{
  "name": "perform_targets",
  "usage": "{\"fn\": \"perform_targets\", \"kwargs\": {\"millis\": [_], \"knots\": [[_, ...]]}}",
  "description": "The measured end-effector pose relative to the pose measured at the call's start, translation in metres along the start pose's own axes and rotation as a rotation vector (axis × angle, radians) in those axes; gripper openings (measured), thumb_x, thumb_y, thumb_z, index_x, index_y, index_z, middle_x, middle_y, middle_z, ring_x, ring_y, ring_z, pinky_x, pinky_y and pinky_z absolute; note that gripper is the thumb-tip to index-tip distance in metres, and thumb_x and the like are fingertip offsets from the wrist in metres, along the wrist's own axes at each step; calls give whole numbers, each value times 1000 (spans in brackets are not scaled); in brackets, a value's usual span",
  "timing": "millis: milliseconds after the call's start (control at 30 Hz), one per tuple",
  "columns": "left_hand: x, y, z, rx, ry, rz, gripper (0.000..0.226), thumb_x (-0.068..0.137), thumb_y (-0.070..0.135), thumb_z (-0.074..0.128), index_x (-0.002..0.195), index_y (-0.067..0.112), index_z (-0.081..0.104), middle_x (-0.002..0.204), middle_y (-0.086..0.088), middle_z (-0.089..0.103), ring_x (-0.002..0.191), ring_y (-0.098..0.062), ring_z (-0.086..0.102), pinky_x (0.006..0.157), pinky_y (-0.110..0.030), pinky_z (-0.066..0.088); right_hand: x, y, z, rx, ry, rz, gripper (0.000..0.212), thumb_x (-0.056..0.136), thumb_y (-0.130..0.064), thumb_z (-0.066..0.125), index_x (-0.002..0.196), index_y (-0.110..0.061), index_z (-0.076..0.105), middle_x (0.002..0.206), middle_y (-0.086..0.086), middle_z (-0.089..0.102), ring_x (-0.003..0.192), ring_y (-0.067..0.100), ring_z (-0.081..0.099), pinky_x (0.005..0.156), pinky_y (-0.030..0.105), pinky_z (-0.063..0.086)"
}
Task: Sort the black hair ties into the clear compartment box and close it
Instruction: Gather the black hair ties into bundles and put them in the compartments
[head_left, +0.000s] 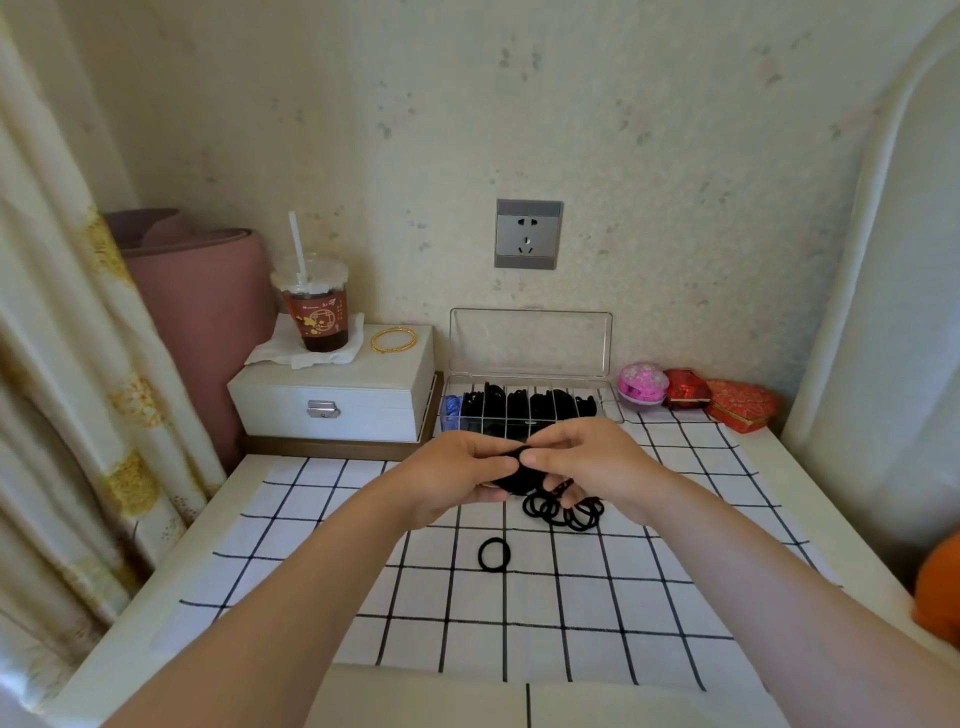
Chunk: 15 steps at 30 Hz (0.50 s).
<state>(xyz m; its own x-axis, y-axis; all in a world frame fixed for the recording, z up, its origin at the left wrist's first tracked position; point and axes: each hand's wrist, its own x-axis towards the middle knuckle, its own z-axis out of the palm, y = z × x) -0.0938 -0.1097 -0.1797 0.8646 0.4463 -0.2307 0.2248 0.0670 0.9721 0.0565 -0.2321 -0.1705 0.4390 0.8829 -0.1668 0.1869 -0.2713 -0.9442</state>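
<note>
While both hands meet at frame centre, left hand (457, 475) and right hand (587, 462) each pinch the same bunch of black elastic hair ties (514, 475), thumbs and fingers curled on it from either side. Bunch is held over the white cloth with black grid lines (426, 597).

Loose pile of black hair-tie loops (566, 512) lies on the cloth just below the right hand. Single black hair-tie ring (494, 554) lies flat, apart from the pile, lower centre.

Clear plastic compartment box (602, 400) sits just above the hands, against the wall. Its transparent lid (530, 343) stands upright, open. Most compartments hold black ties; the leftmost holds something blue.

Left of the clear box: white rectangular case with metal latch (332, 400), carrying gold bangles (394, 339) and a plastic cup of dark drink with white straw (314, 306). Right of the clear box: pink round ball (642, 383), red patterned boxes (727, 402).
</note>
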Motion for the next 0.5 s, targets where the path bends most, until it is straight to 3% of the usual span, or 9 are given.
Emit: {"fn": "perform_targets", "kwargs": {"millis": [100, 167, 267, 433, 500], "knots": [[3, 1, 2, -89, 23, 3, 26, 93, 9, 64, 118, 16, 66, 110, -7, 73, 96, -14, 71, 77, -21, 56, -1, 0, -2, 183, -108, 112, 34, 89, -23, 74, 118, -8, 67, 108, 16, 74, 95, 30, 73, 65, 34, 59], [5, 1, 4, -100, 73, 0, 24, 89, 7, 69, 112, 12, 66, 105, -9, 72, 94, -16, 71, 76, -22, 57, -4, -2, -4, 231, -180, 156, 29, 91, -21, 70, 114, -4, 69, 109, 20, 73, 93, 32, 73, 71, 37, 61], [7, 2, 8, -75, 109, 4, 22, 85, 8, 73, 107, 12, 71, 105, -9, 74, 97, -18, 71, 79, -23, 57, -4, -2, -9, 235, -159, 153, 28, 91, -18, 70, 113, -1, 69, 108, 22, 73, 87, 29, 73, 73, 36, 63], [11, 5, 12, -166, -7, -8, 29, 91, 5, 65, 118, 15, 70, 114, -4, 73, 107, -18, 69, 87, -26, 57, -5, 2, -20, 271, -97, 136, 30, 90, -18, 71, 116, -2, 68, 107, 18, 74, 92, 33, 74, 79, 40, 62], [15, 5, 16, -124, 17, 6, 29, 90, 5, 66, 116, 16, 72, 114, -3, 73, 106, -17, 69, 88, -27, 56, -6, 3, -24, 283, -101, 136, 32, 90, -18, 71, 117, -3, 68, 108, 18, 74, 95, 34, 73, 80, 40, 62]]}}
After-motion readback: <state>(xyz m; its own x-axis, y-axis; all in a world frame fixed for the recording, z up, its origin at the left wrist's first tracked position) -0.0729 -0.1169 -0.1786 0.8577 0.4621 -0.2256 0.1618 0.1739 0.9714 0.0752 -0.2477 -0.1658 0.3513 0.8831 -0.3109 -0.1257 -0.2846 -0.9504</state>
